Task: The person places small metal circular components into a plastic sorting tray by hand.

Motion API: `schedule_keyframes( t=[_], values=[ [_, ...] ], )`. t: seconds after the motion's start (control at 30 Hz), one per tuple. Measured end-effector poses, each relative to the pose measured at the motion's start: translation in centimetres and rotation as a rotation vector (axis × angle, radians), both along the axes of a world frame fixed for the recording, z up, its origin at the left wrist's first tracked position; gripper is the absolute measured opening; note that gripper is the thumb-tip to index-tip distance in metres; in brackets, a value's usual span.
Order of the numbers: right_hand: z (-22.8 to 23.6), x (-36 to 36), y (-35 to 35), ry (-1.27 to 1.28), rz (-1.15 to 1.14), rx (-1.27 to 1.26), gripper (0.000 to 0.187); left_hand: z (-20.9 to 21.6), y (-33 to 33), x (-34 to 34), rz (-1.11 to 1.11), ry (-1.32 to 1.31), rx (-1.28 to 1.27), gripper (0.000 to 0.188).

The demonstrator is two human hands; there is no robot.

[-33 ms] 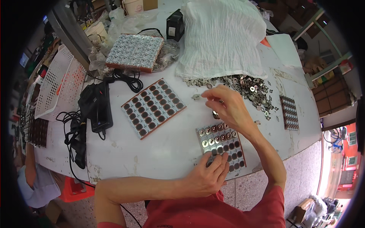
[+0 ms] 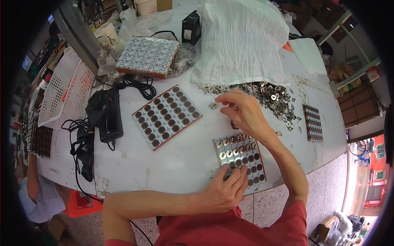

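Note:
A small brown tray (image 2: 251,166) with rows of round pockets lies at the table's near edge. Its far rows hold shiny metal discs and its near rows are dark. My left hand (image 2: 225,190) lies flat on the tray's near-left corner, fingers spread over the pockets. My right hand (image 2: 242,112) hovers just beyond the tray's far edge. Its fingers are curled, and thumb and forefinger pinch a small metal disc (image 2: 212,105). A heap of loose metal discs (image 2: 271,94) lies to the right of that hand.
A larger pocketed tray (image 2: 166,116) lies at the centre, with a stack of filled trays (image 2: 147,55) behind it. A white sack (image 2: 242,41) sits at the back, black devices with cables (image 2: 104,117) and a white basket (image 2: 61,92) at the left, and a narrow tray (image 2: 312,122) at the right.

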State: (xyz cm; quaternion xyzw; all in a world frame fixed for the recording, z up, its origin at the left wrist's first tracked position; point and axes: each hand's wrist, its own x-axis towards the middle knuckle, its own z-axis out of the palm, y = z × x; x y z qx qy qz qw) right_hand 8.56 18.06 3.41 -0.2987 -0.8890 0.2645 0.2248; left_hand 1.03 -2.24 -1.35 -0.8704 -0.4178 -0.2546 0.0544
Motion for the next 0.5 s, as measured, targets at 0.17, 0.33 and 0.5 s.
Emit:
schedule_keyframes(
  t=[0.17,0.33,0.5],
  values=[
    [-1.8,-1.8,1.5,-0.162,0.057,0.108,0.025,-0.1,0.0,0.1,-0.013,0.011,0.019,0.057],
    [-1.9,-1.3,1.6,-0.115,0.036,0.049,0.018,-0.2,-0.1,0.0,-0.004,0.002,0.02,0.057],
    [-1.7,-0.9,1.7,-0.083,0.048,-0.014,0.015,-0.2,0.1,0.1,-0.011,-0.009,0.008,0.057]
  ],
)
